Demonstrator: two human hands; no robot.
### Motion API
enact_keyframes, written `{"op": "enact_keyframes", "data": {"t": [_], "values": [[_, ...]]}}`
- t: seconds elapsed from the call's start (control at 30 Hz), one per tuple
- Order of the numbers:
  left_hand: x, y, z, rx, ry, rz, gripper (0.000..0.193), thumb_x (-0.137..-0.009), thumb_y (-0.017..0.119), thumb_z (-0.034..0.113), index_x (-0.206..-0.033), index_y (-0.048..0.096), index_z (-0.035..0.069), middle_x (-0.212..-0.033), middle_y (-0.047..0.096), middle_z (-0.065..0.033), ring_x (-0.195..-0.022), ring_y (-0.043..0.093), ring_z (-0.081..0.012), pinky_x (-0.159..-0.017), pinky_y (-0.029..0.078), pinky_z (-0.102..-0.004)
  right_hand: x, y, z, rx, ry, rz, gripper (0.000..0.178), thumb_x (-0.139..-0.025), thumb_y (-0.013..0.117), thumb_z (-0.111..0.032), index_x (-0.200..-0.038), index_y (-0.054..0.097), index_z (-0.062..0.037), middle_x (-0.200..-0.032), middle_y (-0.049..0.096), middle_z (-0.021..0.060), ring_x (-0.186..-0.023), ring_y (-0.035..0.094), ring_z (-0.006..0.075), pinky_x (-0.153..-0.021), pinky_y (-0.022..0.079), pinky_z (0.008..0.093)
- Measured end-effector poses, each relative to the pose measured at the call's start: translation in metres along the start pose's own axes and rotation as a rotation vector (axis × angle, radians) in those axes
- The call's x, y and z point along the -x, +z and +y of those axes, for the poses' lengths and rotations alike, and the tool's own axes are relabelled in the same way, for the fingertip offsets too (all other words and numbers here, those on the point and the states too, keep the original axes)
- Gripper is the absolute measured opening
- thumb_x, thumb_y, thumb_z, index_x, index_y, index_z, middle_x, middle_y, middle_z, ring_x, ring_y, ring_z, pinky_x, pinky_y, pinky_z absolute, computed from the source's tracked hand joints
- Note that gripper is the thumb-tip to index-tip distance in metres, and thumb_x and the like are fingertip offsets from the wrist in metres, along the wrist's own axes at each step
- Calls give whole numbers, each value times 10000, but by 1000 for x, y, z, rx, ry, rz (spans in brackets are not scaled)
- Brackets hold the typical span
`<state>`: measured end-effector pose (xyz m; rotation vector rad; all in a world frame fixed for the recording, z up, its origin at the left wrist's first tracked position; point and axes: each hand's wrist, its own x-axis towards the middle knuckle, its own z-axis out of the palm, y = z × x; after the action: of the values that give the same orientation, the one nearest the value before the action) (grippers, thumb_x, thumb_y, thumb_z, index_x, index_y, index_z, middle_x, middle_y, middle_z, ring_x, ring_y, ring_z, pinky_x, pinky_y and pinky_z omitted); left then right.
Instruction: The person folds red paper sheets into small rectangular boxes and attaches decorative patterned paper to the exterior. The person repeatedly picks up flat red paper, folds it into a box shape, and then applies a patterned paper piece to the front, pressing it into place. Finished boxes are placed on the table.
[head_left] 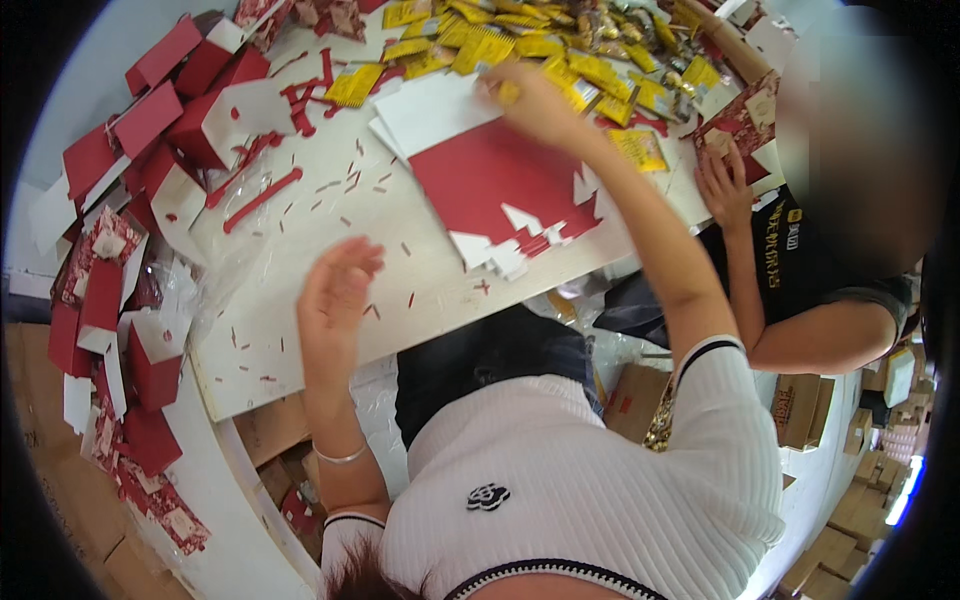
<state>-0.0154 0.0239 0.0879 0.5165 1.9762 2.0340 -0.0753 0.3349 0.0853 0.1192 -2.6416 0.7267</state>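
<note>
My right hand reaches over the far edge of a stack of flat red and white card box blanks, beside a heap of small yellow packets. Its fingers are curled together, with a small yellow patch showing among them; what they hold I cannot make out. Above the table's near left part hovers my left hand. Its fingers are loosely bent and apart, holding nothing that I can see. The blanks have jagged white tabs along the near side.
Folded red and white boxes pile up along the left. Red paper strips and small scraps litter the white table. On the right, a co-worker's hand rests on a red patterned box. Brown cartons stand on the floor behind.
</note>
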Motion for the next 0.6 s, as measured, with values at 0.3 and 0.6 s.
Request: {"op": "enact_keyframes", "data": {"t": [0.3,0.6], "values": [[-8,45,-11,-147,-2,-79,402,-815,573,91,-1190,451,10,-1146,523,-120,-1065,506,-200,-894,396,-305,14,44,2,148,-233,128,208,-779,563,-242,-741,548,-38,-805,505,131,-793,487,293,-701,364,383],[-27,66,14,-802,460,231,1013,-634,758,324,-1355,131,-13,-1366,167,-269,-1260,210,-403,-1020,221,-444,14,-23,-127,28,-217,244,213,-773,583,-232,-637,550,-72,-540,546,124,-532,535,295,-634,369,359]]}}
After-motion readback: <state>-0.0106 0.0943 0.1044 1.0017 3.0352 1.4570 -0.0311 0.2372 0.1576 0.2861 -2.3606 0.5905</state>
